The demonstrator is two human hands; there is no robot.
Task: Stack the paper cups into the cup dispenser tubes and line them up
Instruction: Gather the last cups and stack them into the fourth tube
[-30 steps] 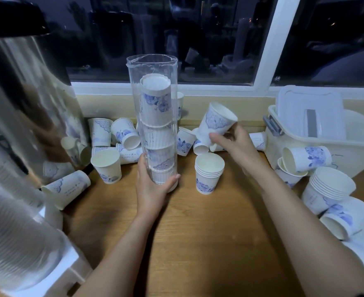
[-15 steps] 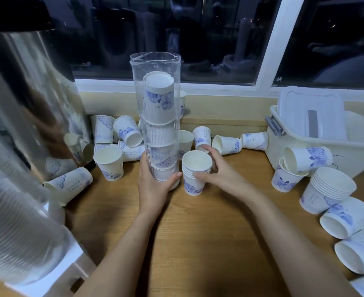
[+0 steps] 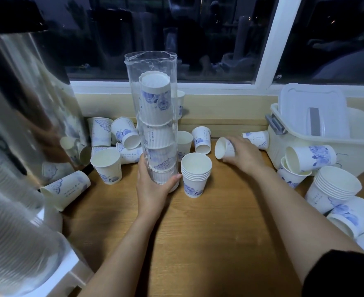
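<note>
Right hand [image 3: 244,155] shifted onto one tipped cup [image 3: 225,147]

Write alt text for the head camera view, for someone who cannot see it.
A person's left hand grips the base of an upright clear tube holding paper cups, while the right hand grasps a loose cup tipped on its side. More cups lie scattered on the wooden table, around a nested stack and a white bin.

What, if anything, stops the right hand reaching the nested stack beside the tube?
Probably nothing: yes. The right hand, gripping a single cup, sits just right of the nested stack with only bare table between. The left hand, gripping the tube, is clear of that gap.
</note>
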